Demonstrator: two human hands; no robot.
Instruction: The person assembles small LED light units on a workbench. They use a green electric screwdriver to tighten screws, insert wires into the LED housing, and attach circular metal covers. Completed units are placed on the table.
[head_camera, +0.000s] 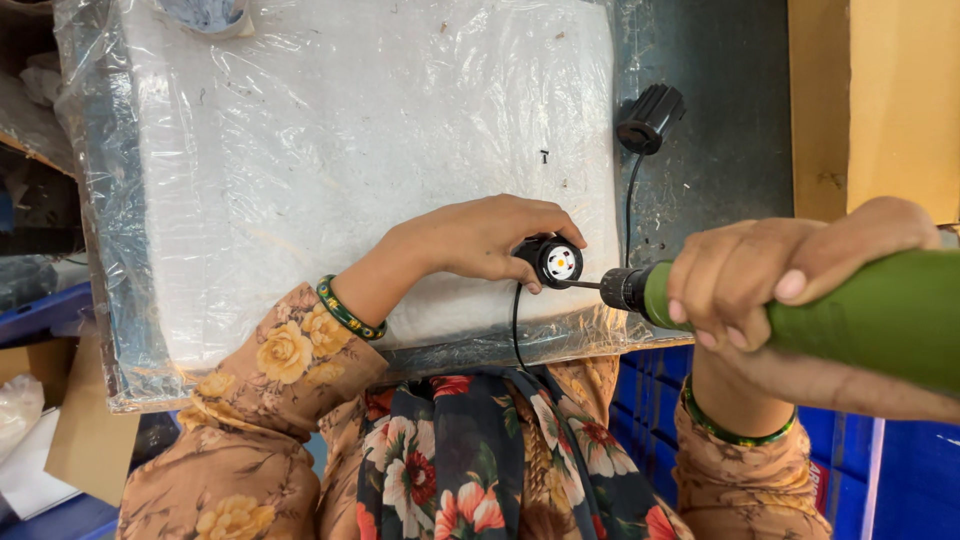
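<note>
My left hand (480, 238) grips a small black round lamp housing (553, 262) with a white face, held on its side on a white foam pad (330, 150) wrapped in clear plastic. A black cable runs down from the housing. My right hand (790, 275) is closed around a green electric screwdriver (860, 315). Its thin bit touches the housing's white face from the right.
A second black housing (650, 117) with its own cable lies on the dark table (720, 130) to the right of the pad. A wooden board (870, 90) stands at the far right. Blue crates (900, 470) sit below the table edge.
</note>
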